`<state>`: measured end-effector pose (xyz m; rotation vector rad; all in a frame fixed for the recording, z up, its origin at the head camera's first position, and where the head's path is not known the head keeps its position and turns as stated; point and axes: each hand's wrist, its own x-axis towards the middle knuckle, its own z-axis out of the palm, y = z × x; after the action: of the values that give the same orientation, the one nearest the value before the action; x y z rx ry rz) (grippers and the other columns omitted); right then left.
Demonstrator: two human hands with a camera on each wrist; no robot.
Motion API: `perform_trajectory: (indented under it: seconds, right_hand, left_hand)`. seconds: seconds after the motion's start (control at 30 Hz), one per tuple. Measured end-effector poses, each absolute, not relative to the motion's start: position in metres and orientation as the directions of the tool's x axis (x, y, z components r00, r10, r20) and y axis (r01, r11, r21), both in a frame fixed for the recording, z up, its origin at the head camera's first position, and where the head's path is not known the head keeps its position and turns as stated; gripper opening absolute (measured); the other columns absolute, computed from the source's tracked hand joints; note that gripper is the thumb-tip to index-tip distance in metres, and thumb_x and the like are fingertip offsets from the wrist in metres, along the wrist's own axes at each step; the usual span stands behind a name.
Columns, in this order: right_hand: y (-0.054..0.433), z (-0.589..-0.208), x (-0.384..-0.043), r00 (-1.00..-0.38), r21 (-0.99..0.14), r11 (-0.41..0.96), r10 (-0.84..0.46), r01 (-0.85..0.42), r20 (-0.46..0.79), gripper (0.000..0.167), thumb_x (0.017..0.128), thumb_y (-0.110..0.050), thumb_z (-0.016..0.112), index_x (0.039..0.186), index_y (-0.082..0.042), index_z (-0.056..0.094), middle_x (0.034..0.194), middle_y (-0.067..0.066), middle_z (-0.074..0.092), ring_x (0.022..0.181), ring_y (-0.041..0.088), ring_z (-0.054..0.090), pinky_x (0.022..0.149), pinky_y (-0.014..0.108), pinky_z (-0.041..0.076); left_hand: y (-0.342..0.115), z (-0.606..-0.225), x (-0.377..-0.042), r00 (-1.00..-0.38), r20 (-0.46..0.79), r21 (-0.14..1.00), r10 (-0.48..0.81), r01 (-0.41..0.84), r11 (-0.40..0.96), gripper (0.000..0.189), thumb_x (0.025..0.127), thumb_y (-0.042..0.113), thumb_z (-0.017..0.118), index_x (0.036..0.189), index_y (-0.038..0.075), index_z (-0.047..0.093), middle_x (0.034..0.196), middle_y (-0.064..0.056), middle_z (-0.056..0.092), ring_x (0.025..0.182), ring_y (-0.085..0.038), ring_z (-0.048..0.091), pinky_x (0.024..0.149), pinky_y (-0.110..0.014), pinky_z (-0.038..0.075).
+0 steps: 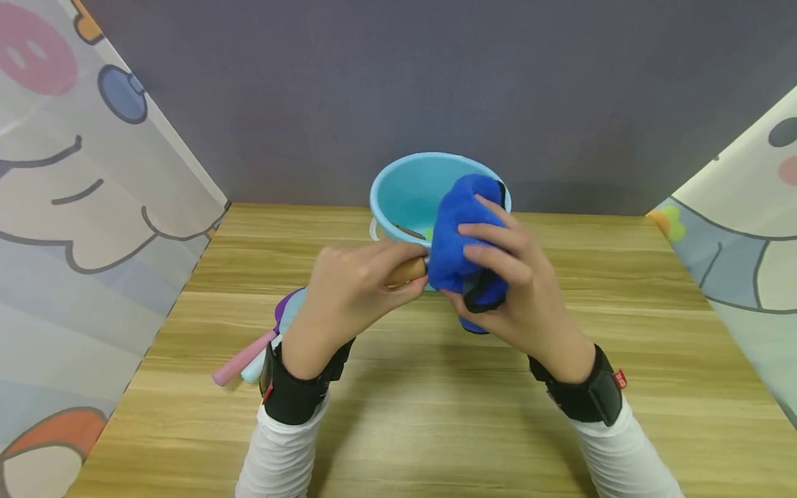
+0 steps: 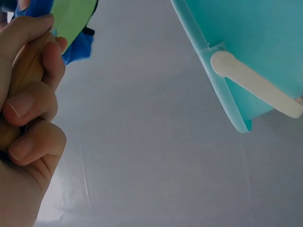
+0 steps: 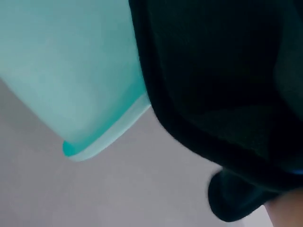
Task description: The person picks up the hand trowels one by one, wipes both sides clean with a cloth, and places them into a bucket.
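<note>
Grasping at left: our left grip (image 1: 349, 290) is clenched round a wooden handle (image 1: 406, 272), fingers curled about it, as we see in the head and left wrist views.
Grasping at right: our right grip (image 1: 523, 290) clasps a blue cloth (image 1: 453, 245) with black edging, fingers spread over its front and thumb beneath.
Handle and cloth: we find both raised above the table (image 1: 436, 429), in front of the bucket (image 1: 398, 194); the metal end of the handle meets the left edge of the cloth.
Green part: beyond the handle we note a flat green surface (image 2: 71, 21) beside the cloth; we cannot tell whether it belongs to the handle.
Bucket: we see it light blue, on the table near the grey backdrop (image 1: 373, 90), partly hidden by the cloth, with a white bail (image 2: 258, 87) at its side.
Bucket interior: we make out a brown object (image 1: 409, 232) and a small green patch (image 1: 428, 234) near the front rim.
Tools at left: we observe a pink handle (image 1: 245, 357) and a pale blue handle (image 1: 255, 366) side by side on the table; a purple head (image 1: 284, 309) shows above them, partly behind our left grip.
Wrists: we wear black bands (image 1: 297, 387) above white sleeves (image 1: 277, 453).
</note>
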<state>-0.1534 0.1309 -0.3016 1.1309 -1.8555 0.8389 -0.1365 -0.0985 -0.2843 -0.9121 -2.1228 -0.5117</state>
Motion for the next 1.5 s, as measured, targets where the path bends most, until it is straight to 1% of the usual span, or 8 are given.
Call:
perform_trajectory:
  seconds: [0.1, 0.23, 0.33, 0.5, 0.87, 1.0, 1.3, 1.5]
  right_hand:
    - [0.133, -0.302, -0.155, -0.348, -0.157, 0.426, -0.419, -0.891, 0.838, 0.051, 0.095, -0.041, 0.064, 0.136, -0.013, 0.052, 0.142, 0.016, 0.054, 0.139, 0.044, 0.049, 0.113, 0.059, 0.044]
    - [0.136, -0.301, -0.155, -0.412, -0.173, 0.479, -0.456, -0.861, 0.789, 0.045, 0.093, -0.043, 0.065, 0.132, -0.020, 0.062, 0.154, 0.019, 0.044, 0.145, 0.046, 0.041, 0.112, 0.063, 0.041]
    - [0.137, -0.300, -0.157, -0.415, -0.164, 0.481, -0.479, -0.861, 0.773, 0.043, 0.091, -0.040, 0.067, 0.129, -0.021, 0.064, 0.153, 0.019, 0.046, 0.148, 0.045, 0.039, 0.112, 0.066, 0.039]
    - [0.141, -0.299, -0.160, -0.382, -0.110, 0.476, -0.524, -0.873, 0.761, 0.046, 0.091, -0.041, 0.065, 0.131, -0.019, 0.063, 0.150, 0.022, 0.048, 0.146, 0.043, 0.043, 0.107, 0.067, 0.043]
    - [0.143, -0.299, -0.163, -0.389, -0.096, 0.488, -0.545, -0.868, 0.743, 0.057, 0.080, -0.031, 0.076, 0.134, -0.019, 0.059, 0.152, 0.023, 0.045, 0.137, 0.050, 0.047, 0.102, 0.069, 0.046]
    - [0.145, -0.299, -0.163, -0.404, -0.108, 0.500, -0.534, -0.859, 0.743, 0.058, 0.080, -0.030, 0.077, 0.134, -0.020, 0.059, 0.151, 0.023, 0.046, 0.133, 0.050, 0.050, 0.100, 0.068, 0.048]
    - [0.151, -0.299, -0.164, -0.439, -0.148, 0.510, -0.516, -0.847, 0.736, 0.057, 0.081, -0.030, 0.077, 0.133, -0.019, 0.057, 0.151, 0.023, 0.045, 0.131, 0.049, 0.053, 0.101, 0.067, 0.048]
    - [0.154, -0.298, -0.167, -0.448, -0.202, 0.492, -0.454, -0.847, 0.770, 0.050, 0.084, -0.035, 0.075, 0.129, -0.020, 0.059, 0.149, 0.020, 0.047, 0.129, 0.051, 0.052, 0.101, 0.068, 0.047]
  left_hand:
    - [-0.099, -0.284, -0.137, -0.464, 0.772, 0.066, 0.435, 0.738, 0.672, 0.015, 0.084, 0.022, 0.082, 0.097, 0.016, 0.076, 0.077, 0.008, 0.073, 0.056, -0.005, 0.058, 0.049, -0.024, 0.045]
    - [-0.099, -0.285, -0.137, -0.466, 0.768, 0.067, 0.440, 0.741, 0.668, 0.017, 0.084, 0.023, 0.083, 0.098, 0.016, 0.076, 0.077, 0.008, 0.074, 0.056, -0.005, 0.059, 0.049, -0.023, 0.045]
    - [-0.099, -0.285, -0.138, -0.466, 0.766, 0.059, 0.443, 0.737, 0.674, 0.017, 0.085, 0.024, 0.083, 0.099, 0.016, 0.077, 0.078, 0.008, 0.074, 0.056, -0.005, 0.059, 0.050, -0.023, 0.046]
    - [-0.100, -0.285, -0.140, -0.470, 0.762, 0.051, 0.445, 0.729, 0.682, 0.016, 0.085, 0.025, 0.083, 0.099, 0.017, 0.078, 0.079, 0.008, 0.076, 0.056, -0.005, 0.061, 0.049, -0.023, 0.045]
    - [-0.105, -0.283, -0.141, -0.476, 0.768, 0.068, 0.428, 0.726, 0.685, 0.022, 0.083, 0.028, 0.085, 0.099, 0.015, 0.080, 0.081, 0.004, 0.078, 0.056, -0.006, 0.063, 0.048, -0.023, 0.045]
    - [-0.106, -0.282, -0.140, -0.481, 0.766, 0.079, 0.426, 0.728, 0.681, 0.023, 0.082, 0.029, 0.086, 0.099, 0.014, 0.080, 0.078, 0.004, 0.077, 0.055, -0.006, 0.062, 0.047, -0.023, 0.043]
    - [-0.108, -0.283, -0.140, -0.492, 0.774, 0.143, 0.398, 0.748, 0.648, 0.026, 0.079, 0.027, 0.088, 0.100, 0.012, 0.080, 0.082, 0.002, 0.078, 0.062, -0.007, 0.068, 0.053, -0.024, 0.050]
    - [-0.110, -0.282, -0.139, -0.496, 0.780, 0.172, 0.382, 0.756, 0.631, 0.027, 0.079, 0.026, 0.089, 0.099, 0.011, 0.080, 0.083, 0.001, 0.079, 0.065, -0.008, 0.070, 0.055, -0.025, 0.053]
